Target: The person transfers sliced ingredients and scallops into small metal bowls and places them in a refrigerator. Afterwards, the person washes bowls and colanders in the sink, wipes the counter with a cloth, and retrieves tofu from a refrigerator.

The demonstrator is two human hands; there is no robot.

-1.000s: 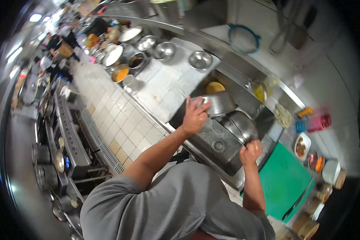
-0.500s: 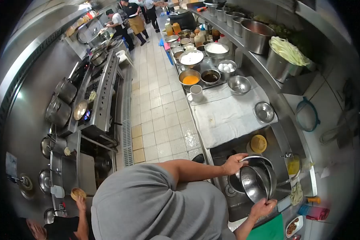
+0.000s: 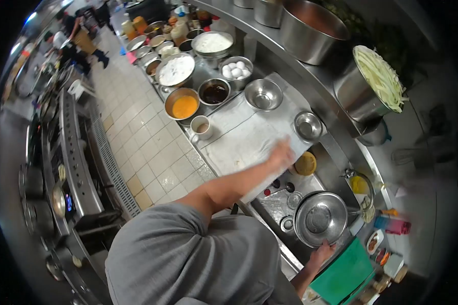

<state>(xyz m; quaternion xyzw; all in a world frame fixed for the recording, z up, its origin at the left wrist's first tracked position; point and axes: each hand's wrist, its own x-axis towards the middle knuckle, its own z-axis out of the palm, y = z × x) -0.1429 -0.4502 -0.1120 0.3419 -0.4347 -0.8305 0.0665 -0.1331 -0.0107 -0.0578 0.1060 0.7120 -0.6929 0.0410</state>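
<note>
At the near rim of a stack of stainless steel mixing bowls (image 3: 320, 218), my right hand (image 3: 321, 252) has its fingers closed on the edge. The bowls lie nested, facing up, inside the metal sink (image 3: 269, 206). My left hand (image 3: 281, 155) is empty and smeared by motion, its fingers stretched out over the edge of the white cloth (image 3: 239, 147). Just beyond those fingers sits a small steel bowl (image 3: 308, 126). A larger steel bowl (image 3: 263, 95) rests farther along the cloth. Beside the left hand, a yellow round container (image 3: 306, 163) is in the sink.
A white mug (image 3: 201, 127), an orange liquid bowl (image 3: 183, 104), a dark liquid bowl (image 3: 214, 92) and a bowl of eggs (image 3: 237, 70) stand along the counter. A green cutting board (image 3: 343, 272) lies beside the sink. Overhead, a shelf holds a pot of shredded cabbage (image 3: 376, 81). Stoves line the left; people work far back.
My left hand has let go of the bowls and moved up toward the small bowl. The tilted bowls are now nested and lower in the sink. The view has turned.
</note>
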